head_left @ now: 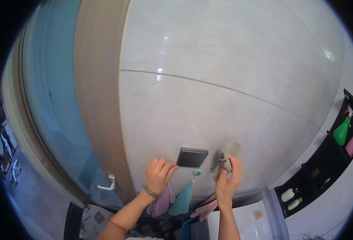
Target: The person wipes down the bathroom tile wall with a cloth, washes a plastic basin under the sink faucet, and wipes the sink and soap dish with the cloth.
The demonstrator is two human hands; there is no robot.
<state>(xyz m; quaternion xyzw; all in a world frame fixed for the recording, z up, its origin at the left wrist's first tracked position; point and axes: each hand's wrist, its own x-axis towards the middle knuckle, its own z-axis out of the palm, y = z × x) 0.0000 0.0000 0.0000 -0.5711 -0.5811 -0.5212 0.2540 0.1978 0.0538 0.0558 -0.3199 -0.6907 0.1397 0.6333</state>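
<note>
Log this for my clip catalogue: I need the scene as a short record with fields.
Left hand: left hand, fingertips at the lower left corner of a dark grey rectangular wall plate
Right hand: right hand, gripping a crumpled beige cloth
Backdrop: pale glossy tiled wall
Hanging below: purple cloth, teal cloth, pink cloth
Far right: black wall shelf holding a green spray bottle
Far left: silver lever handle

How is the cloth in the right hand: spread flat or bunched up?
Bunched up: the right hand pinches the cloth into crumpled folds, the cloth's upper edge blurred.
</note>
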